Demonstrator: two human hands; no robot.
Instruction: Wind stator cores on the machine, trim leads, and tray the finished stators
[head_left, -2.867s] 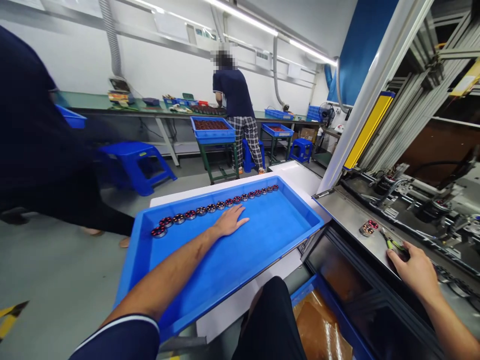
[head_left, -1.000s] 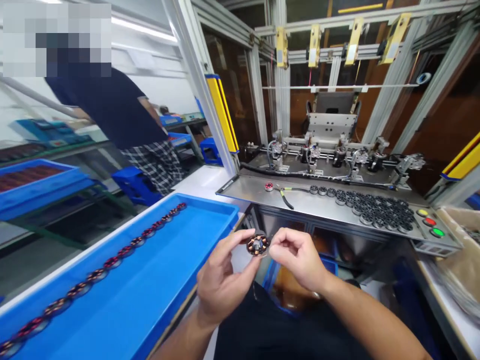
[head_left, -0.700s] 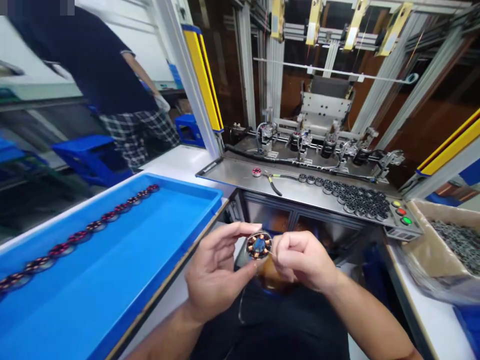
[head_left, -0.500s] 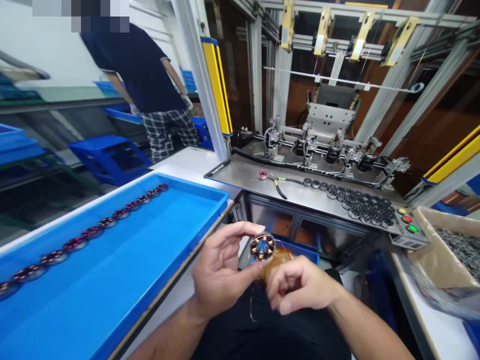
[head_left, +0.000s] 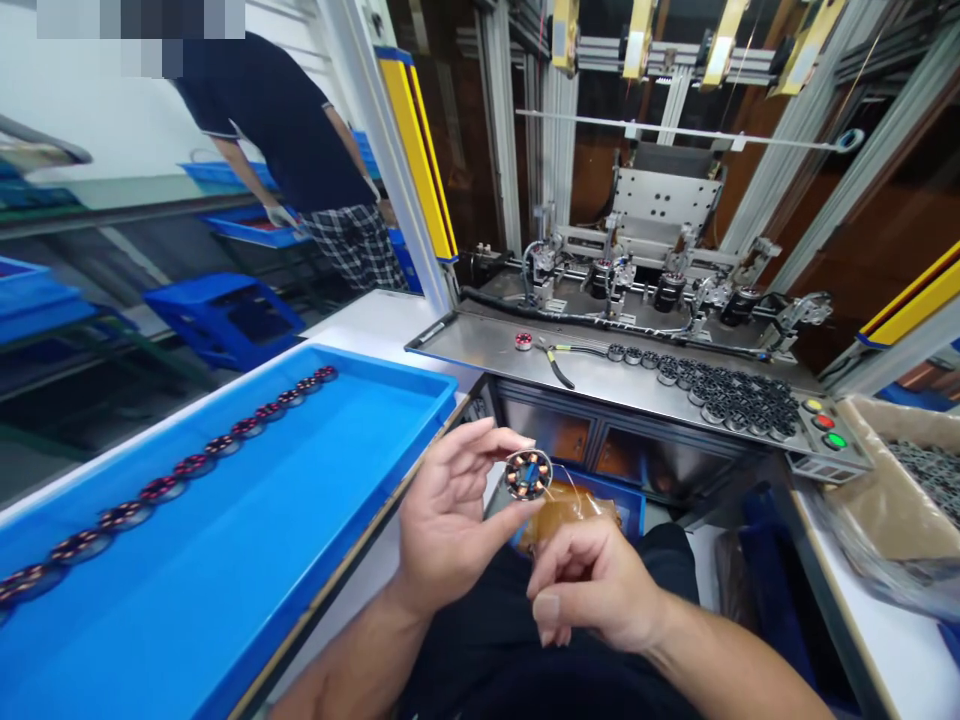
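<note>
My left hand (head_left: 450, 520) pinches a small round motor stator (head_left: 529, 475) by its rim, between thumb and fingers. Copper coils show around its dark core, with a blue part in the middle. From the stator a thin copper wire (head_left: 568, 478) loops out toward my right hand (head_left: 592, 585). That hand is closed just below and to the right, its thumb and fingers pinched on the wire; the wire's end is hidden. Behind the hands lies a blue bin (head_left: 634, 508) with amber plastic film (head_left: 577, 505) in it.
A blue tray (head_left: 300, 520) at left carries a row of wound stators (head_left: 191, 465). On the metal bench stand a red stator (head_left: 523, 341), cutters (head_left: 559, 365) and many dark stators (head_left: 735, 395). Behind is a winding machine (head_left: 667, 200); a carton (head_left: 877, 480) sits right. Another person (head_left: 277, 130) bends at left.
The stator has turned slightly in my left hand, and the wire loop beside it shows more clearly. My right hand remains pinched close by. The other person leans further over a tray.
</note>
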